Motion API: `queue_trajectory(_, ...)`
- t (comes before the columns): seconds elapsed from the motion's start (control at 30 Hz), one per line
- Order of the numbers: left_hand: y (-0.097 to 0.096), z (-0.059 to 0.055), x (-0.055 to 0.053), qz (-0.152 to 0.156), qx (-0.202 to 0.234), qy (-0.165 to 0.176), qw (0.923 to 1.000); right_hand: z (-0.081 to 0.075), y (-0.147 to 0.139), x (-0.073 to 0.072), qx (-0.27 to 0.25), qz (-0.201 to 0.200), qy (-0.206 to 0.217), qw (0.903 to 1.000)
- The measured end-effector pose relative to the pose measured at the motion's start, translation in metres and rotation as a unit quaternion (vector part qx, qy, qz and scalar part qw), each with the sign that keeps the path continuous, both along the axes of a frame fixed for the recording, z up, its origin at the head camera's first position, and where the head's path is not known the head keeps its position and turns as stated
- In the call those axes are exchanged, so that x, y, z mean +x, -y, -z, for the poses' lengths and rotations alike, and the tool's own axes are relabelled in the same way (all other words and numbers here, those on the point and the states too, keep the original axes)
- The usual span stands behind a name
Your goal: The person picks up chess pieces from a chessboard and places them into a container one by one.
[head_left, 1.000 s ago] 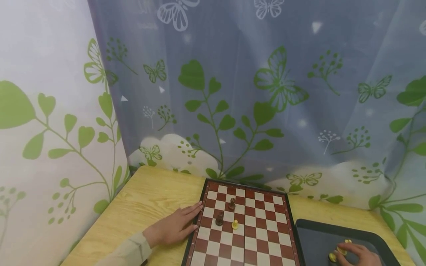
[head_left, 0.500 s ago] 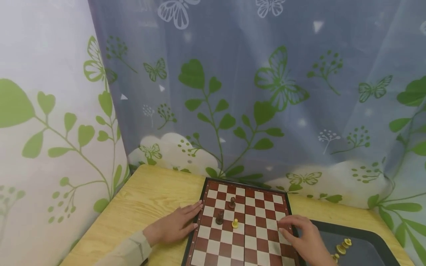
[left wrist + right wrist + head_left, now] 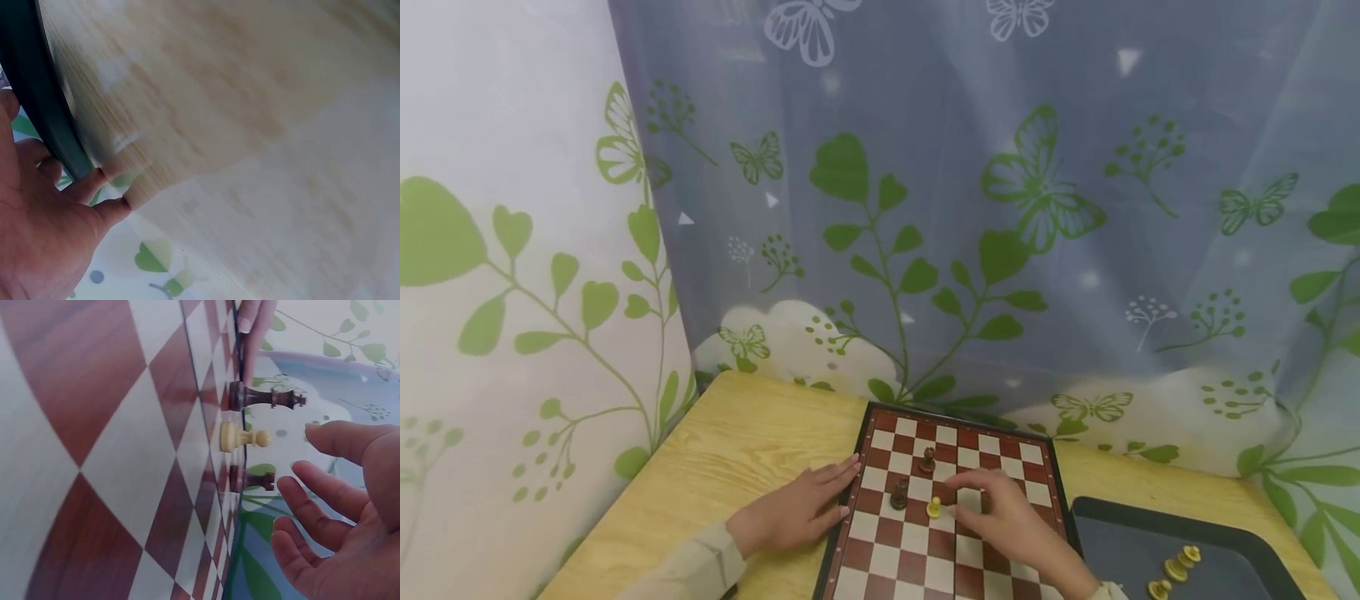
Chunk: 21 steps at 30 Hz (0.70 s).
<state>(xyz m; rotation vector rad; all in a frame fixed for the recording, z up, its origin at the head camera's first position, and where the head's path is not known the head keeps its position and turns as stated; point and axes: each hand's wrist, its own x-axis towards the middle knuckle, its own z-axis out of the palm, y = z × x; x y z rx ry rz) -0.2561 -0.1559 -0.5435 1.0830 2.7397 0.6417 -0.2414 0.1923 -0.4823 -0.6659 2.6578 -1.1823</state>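
On the red-and-white chessboard stand a yellow pawn, a dark king and a dark rook. My right hand hovers over the board just right of the pawn. In the right wrist view its thumb and fingers are spread apart, with nothing between them, facing the pawn, the king and the rook. My left hand rests at the board's left edge, fingers extended against the dark rim.
To the right of the board lies a dark tray with several yellow chess pieces in it. Board and tray sit on a wooden table. A leaf-and-butterfly patterned curtain hangs behind the table.
My right hand has left the yellow pieces in the tray and moved left across the board to beside the yellow pawn. The left hand and the pieces on the board have stayed put.
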Motion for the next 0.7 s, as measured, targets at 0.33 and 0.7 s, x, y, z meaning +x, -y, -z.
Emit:
queue_trajectory(0.33, 0.000, -0.003, -0.001, -0.001, -0.007, -0.006, 1.0000, 0.011, 0.011, -0.012, 0.010, -0.034, -0.024, 0.9991)
queue_trajectory(0.7, -0.002, -0.001, -0.003, -0.003, -0.004, 0.005, 1.0000, 0.017, 0.018, -0.018, 0.021, -0.054, -0.075, 0.9955)
